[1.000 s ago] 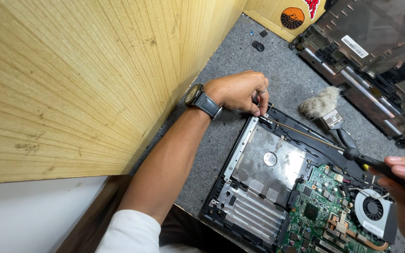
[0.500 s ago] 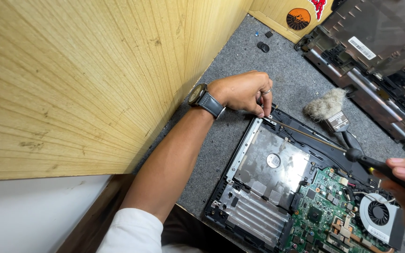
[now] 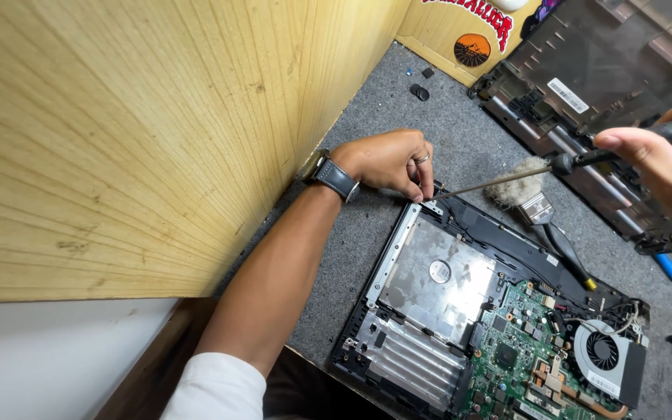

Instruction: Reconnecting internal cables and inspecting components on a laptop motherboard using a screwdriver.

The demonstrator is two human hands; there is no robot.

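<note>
The left hand was seen planted at the top-left corner of the opened laptop base, its fingers pressed together and curled down, pinching at something tiny at that corner, though what exactly could not be made out. A dark watch was worn on that wrist. Over at the right edge, the right hand was raised above the grey worktop, fingers wrapped tight around the black handle of a long screwdriver, whose thin shaft was angled down with its tip right at the left fingertips. A silver drive bay, a green circuit board and a cooling fan were exposed inside the base. A dusty brush was lying just behind it.
</note>
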